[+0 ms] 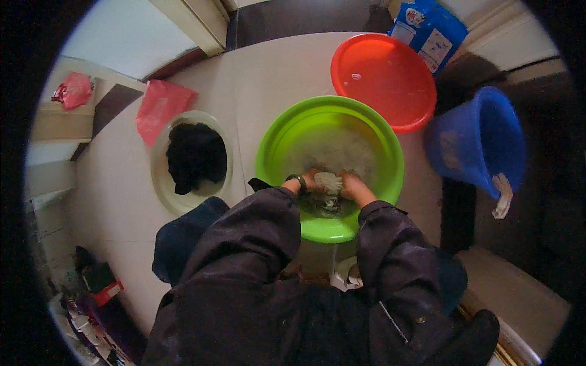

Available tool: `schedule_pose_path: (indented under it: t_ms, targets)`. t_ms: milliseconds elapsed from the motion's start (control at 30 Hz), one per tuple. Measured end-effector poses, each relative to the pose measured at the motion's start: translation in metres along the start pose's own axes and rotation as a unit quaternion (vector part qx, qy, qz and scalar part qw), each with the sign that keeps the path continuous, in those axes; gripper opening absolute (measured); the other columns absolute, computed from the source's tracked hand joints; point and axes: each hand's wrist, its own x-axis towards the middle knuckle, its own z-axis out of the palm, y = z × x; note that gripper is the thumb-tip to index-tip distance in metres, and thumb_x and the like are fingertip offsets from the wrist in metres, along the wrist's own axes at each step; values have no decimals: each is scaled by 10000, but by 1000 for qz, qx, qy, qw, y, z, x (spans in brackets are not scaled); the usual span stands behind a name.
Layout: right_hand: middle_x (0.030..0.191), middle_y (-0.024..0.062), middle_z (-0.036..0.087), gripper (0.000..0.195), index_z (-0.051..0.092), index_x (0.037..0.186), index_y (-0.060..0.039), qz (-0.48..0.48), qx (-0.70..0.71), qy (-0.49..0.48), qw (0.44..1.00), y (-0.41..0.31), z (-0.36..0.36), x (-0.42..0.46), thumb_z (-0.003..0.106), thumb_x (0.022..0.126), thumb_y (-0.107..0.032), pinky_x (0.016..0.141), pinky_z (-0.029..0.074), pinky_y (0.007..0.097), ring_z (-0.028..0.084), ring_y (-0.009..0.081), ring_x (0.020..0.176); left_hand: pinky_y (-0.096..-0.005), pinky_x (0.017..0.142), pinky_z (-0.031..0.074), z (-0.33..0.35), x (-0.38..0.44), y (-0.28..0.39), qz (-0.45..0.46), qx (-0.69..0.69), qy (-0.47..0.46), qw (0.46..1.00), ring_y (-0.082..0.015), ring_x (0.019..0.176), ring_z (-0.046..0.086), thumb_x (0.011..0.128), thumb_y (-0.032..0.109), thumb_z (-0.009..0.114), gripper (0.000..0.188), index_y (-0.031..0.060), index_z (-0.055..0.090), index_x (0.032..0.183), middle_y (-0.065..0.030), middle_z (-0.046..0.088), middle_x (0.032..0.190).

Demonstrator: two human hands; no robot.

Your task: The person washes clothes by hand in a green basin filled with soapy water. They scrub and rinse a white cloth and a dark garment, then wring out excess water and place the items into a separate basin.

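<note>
Before me a green plastic basin [329, 232] holds murky, greyish sudsy water [345, 144]. Over its near half, my left hand [312, 180] and my right hand [351, 185] grip a wet, pale piece of cloth [328, 182] between them. The fingers are partly hidden by the cloth and blurred. A dark band circles my left wrist. Just below the cloth, a bit of pale, wet material shows at the water's surface; I cannot tell whether it belongs to the same piece.
Left stands a cream basin [160, 183] with black cloth [197, 153], beside a pink plastic bag [162, 107]. A red basin [384, 82] touches the green one's far right. Behind it is a blue printed bag [428, 34]. A blue bucket [462, 137] has pale cloth [502, 196] over its rim.
</note>
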Motion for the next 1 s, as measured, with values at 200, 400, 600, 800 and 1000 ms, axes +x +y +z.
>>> schedule_pose_path:
  t_ms: [200, 400, 600, 800, 1000]
  targets:
    - [984, 165, 597, 287, 586, 989, -89, -74, -110, 12, 991, -13, -16, -47, 604, 711, -157, 707, 462, 448, 570, 360, 902, -346, 558, 457, 2, -29, 20, 93, 113, -28, 989, -199, 600, 579, 592, 432, 767, 439, 59, 631, 779, -64, 618, 668]
    - [815, 152, 620, 350, 615, 846, -86, -150, -114, 32, 982, -31, -49, -96, 733, 575, -274, 658, 467, 411, 589, 341, 789, -339, 542, 435, -27, -76, 81, 15, 195, 57, 979, -199, 589, 543, 581, 429, 748, 431, 52, 605, 731, -55, 583, 622]
    - [766, 143, 615, 311, 621, 794, -80, -141, -173, 149, 963, -49, -86, -135, 732, 595, -293, 626, 459, 408, 586, 334, 747, -317, 522, 417, -65, -127, 140, 4, 47, 166, 985, -151, 563, 500, 557, 412, 776, 391, 95, 569, 653, -26, 553, 592]
    - [774, 147, 623, 223, 628, 797, -64, -191, -109, 235, 947, -79, -117, -171, 670, 655, -230, 637, 461, 400, 598, 323, 756, -341, 484, 388, -117, -192, 204, 49, 174, 174, 968, -156, 530, 492, 581, 328, 765, 327, 71, 578, 655, -23, 556, 577]
    - [848, 175, 614, 224, 592, 857, -21, -217, -72, 315, 921, -130, -172, -253, 651, 668, -125, 707, 460, 380, 592, 319, 813, -348, 862, 438, -99, -262, 264, 89, 223, 192, 952, -263, 1040, 529, 548, 239, 778, 625, 90, 543, 1108, -130, 577, 1073]
